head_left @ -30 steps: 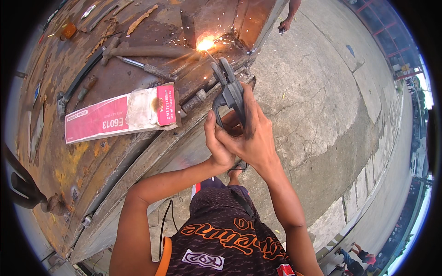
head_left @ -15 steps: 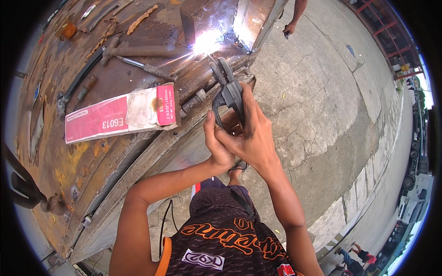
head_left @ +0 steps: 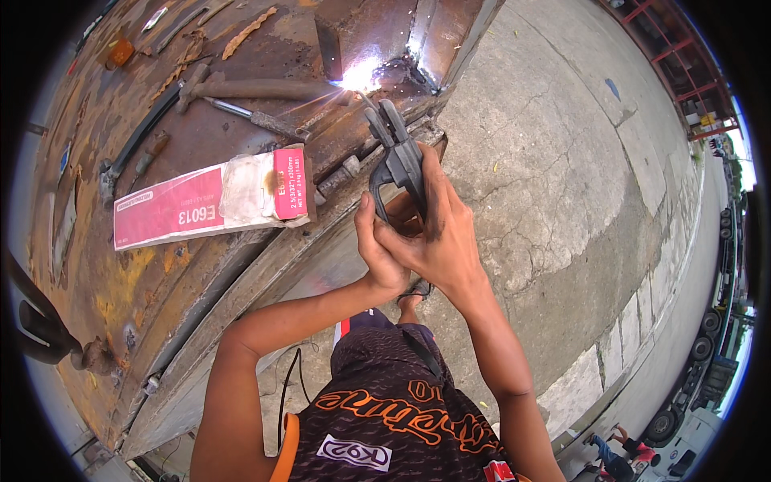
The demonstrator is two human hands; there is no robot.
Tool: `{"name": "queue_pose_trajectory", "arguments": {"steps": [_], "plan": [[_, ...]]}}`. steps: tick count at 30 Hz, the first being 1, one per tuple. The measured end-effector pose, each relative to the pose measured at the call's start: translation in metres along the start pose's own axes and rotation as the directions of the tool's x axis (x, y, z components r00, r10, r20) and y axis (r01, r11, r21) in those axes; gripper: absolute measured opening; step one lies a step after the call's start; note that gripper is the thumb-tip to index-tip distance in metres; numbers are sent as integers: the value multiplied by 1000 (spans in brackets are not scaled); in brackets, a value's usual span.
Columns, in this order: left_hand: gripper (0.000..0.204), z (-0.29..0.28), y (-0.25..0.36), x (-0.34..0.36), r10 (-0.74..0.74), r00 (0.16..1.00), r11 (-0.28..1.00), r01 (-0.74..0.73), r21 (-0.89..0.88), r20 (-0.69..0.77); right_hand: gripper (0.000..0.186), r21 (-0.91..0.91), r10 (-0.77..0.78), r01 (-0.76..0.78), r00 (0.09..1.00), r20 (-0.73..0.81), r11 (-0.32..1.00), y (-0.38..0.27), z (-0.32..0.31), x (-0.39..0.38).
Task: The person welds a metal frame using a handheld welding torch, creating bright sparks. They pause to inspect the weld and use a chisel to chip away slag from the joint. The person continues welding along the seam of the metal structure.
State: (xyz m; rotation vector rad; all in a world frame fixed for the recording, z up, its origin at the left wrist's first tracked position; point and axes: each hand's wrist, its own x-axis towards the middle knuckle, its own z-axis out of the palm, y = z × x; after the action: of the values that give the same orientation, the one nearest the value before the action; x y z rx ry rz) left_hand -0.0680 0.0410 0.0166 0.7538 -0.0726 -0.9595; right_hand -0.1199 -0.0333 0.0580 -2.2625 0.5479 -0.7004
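My right hand [head_left: 448,241] is closed round a black welding electrode holder [head_left: 395,153], jaws pointing away from me. Pressed against it from the left, my left hand [head_left: 385,251] cups the handle's lower end with its thumb up; most of its fingers are hidden. A short electrode [head_left: 365,100] sticks out of the jaws. At its tip a bright arc [head_left: 360,75] burns at the foot of an upright steel plate [head_left: 365,32], and the glare hides the joint.
Left of my hands lies a pink and white electrode box [head_left: 181,205] on the rusty steel surface [head_left: 161,277]. Beyond it are a hammer [head_left: 241,88] and a chisel-like tool [head_left: 257,118]. Concrete floor [head_left: 554,193] lies to the right; people [head_left: 622,454] and a truck [head_left: 683,438] are farther off.
The arc's glare and smoke have shrunk. Another person's hand at the top right has left the view. The truck at the far right has shifted; my hands have barely moved.
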Motion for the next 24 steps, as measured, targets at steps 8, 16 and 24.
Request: {"name": "queue_pose_trajectory", "arguments": {"steps": [8, 16, 24], "plan": [[89, 0, 0, 0, -2, 1000, 1000, 2, -17, -6, 94, 7, 24, -24, 1000, 14, 1000, -1, 0, 0], [90, -1, -1, 1, -1, 1000, 1000, 1, -5, 8, 95, 3, 18, -18, 1000, 12, 1000, 0, 0, 1], [91, -2, 0, 3, 4, 1000, 1000, -4, -4, 6, 95, 15, 16, -16, 1000, 11, 1000, 2, 1, 1]]}}
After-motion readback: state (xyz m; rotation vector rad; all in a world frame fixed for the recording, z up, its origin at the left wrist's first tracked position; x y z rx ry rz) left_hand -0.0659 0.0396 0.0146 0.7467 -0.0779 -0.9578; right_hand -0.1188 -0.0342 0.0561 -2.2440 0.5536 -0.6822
